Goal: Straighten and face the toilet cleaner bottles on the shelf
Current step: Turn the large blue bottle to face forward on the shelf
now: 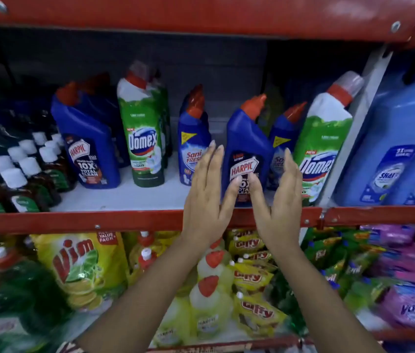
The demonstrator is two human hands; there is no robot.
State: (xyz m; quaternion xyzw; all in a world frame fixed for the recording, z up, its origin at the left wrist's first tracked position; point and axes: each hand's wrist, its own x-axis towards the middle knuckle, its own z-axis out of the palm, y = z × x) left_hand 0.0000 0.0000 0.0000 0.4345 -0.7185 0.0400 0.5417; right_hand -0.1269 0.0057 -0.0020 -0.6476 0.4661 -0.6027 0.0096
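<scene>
A blue Harpic bottle (245, 146) with a red cap stands near the front edge of the white shelf (130, 194), label facing me. My left hand (207, 197) is at its left side and my right hand (281, 197) at its right, fingers straight and apart, both thumbs touching the label's lower part. Left of it stand a blue Sani Fresh bottle (191, 141), a green Domex bottle (142, 131) and a larger Harpic bottle (86, 141). Right of it, a second Sani Fresh bottle (284, 141) is half hidden, and a leaning Domex bottle (324, 138) rests against a grey upright.
Small dark bottles with white caps (15, 179) fill the shelf's left end. Large light-blue jugs (402, 149) stand beyond the grey upright. A red rail (74, 221) fronts the shelf. Below are Vim pouches (79, 268), yellow bottles, Giffy packs and pink Vanish packs.
</scene>
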